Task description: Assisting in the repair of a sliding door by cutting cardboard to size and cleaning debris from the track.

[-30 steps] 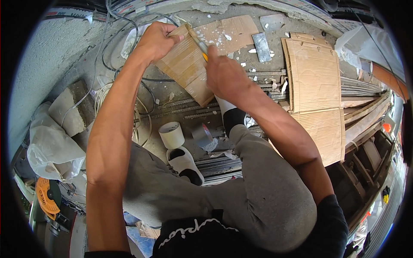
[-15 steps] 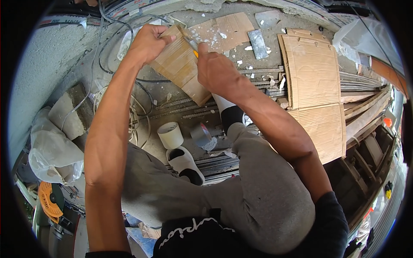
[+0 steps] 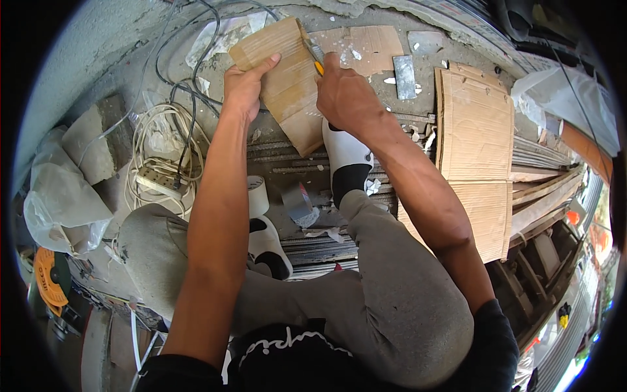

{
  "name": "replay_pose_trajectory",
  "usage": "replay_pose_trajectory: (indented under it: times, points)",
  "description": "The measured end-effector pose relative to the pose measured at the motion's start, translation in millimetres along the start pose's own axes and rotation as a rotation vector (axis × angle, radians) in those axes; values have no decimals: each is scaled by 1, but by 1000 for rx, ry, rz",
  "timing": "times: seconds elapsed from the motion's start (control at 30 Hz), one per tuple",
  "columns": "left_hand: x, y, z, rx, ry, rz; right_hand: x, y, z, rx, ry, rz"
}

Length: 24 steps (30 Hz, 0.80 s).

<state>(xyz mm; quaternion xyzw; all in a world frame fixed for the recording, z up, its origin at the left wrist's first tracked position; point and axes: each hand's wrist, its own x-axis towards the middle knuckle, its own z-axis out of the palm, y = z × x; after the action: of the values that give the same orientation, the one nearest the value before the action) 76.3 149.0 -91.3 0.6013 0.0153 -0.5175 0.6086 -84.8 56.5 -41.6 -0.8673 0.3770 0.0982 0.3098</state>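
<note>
Ridged cardboard piece (image 3: pixel 290 91)'s held far out by the left hand (image 3: pixel 245 91), right hand (image 3: pixel 349 98)'s gripping a yellow-and-silver tool (image 3: pixel 318 64); white script on near black shirt (image 3: pixel 294 375).

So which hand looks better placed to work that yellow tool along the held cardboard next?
The right hand, I think: it holds the yellow tool, its grey end beside the right edge of the held cardboard. The left hand holds the cardboard's opposite side, seemingly better suited to steadying.
</note>
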Motion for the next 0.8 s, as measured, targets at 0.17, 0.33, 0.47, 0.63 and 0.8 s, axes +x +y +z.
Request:
replay_pose_trajectory:
  times: [0.17,0.33,0.47,0.63,0.8]
  points:
    - [4,-9,-8,-40,-10,6,-35,-13,-9,-25,-95,86]
    - [12,-12,-8,-39,0,-14,-15,-15,-12,-78,-180,164]
    - [14,-13,-6,-73,-10,41,3,-7,-7,-67,-132,80]
    - [14,-11,-8,-38,10,8,-24,-7,-12,-59,-153,95]
    - [18,-14,-10,-35,-17,21,-7,-2,-6,-44,-137,53]
